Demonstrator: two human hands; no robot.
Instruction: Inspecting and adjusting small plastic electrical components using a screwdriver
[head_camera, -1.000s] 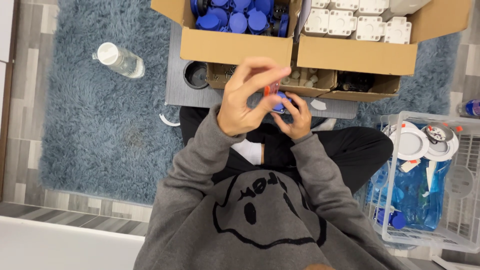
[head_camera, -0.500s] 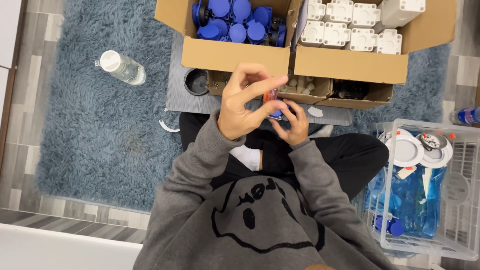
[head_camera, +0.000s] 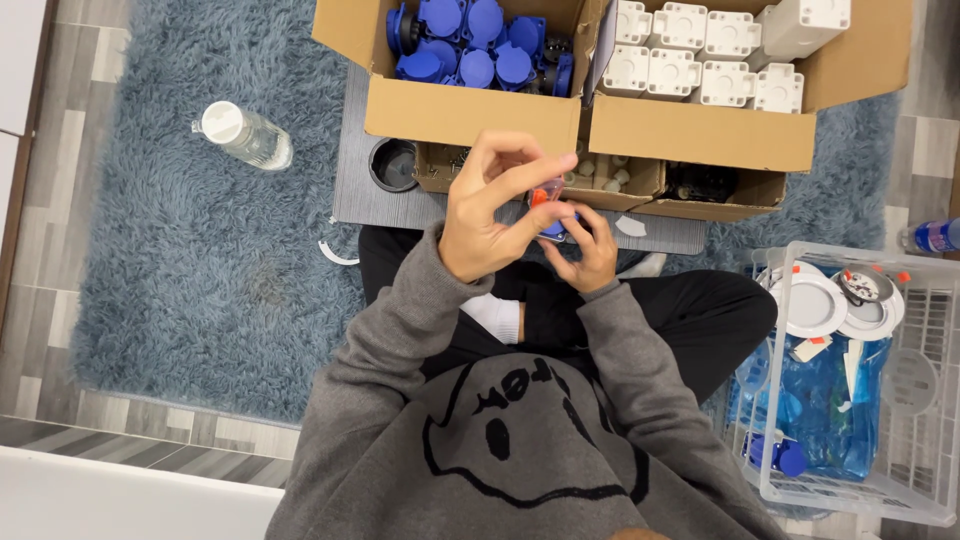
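Here, small blue part (head_camera: 553, 229), axis hidden.

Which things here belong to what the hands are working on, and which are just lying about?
In hand:
- left hand and right hand, together holding a small blue part with an orange piece
- box of blue parts
- box of white parts
- small cardboard tray of bits

Lying about:
- plastic bottle on the rug
- clear crate holding white discs
- black cup

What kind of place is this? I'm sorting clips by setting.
Probably a room in a home used for piecework: a shaggy blue-grey rug over grey wood-look flooring, with open cardboard boxes of blue plastic caps and white plastic housings.
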